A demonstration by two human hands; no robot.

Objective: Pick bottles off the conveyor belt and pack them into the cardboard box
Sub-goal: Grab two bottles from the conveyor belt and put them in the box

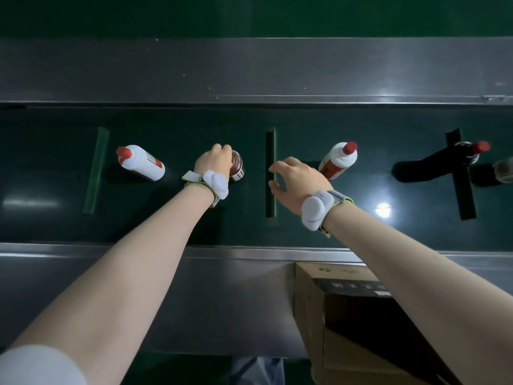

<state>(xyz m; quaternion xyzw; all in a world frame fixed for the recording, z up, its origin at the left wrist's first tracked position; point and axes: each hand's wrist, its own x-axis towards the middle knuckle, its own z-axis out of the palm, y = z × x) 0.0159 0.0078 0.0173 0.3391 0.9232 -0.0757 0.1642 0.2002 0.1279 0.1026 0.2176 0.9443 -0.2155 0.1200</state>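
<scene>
On belt (pixel 361 226): four bottles, left hand (pixel 213 162) gripping one (pixel 236 165), right hand (pixel 298 181) open

— What's on the belt (pixel 347 226)?
— Two white bottles (pixel 141 163) (pixel 339 160), red-capped, a brown one (pixel 236 165) between them, a dark one (pixel 469 152) far right; green cleats (pixel 95 170) cross it

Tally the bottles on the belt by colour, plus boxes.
White bottles with red caps: 2, the left white bottle and the right white bottle
Dark bottles with red caps: 1, the dark bottle at far right
Reddish-brown bottles: 1, the brown bottle under the left hand
Cardboard boxes: 1, the cardboard box
Total: 5
</scene>
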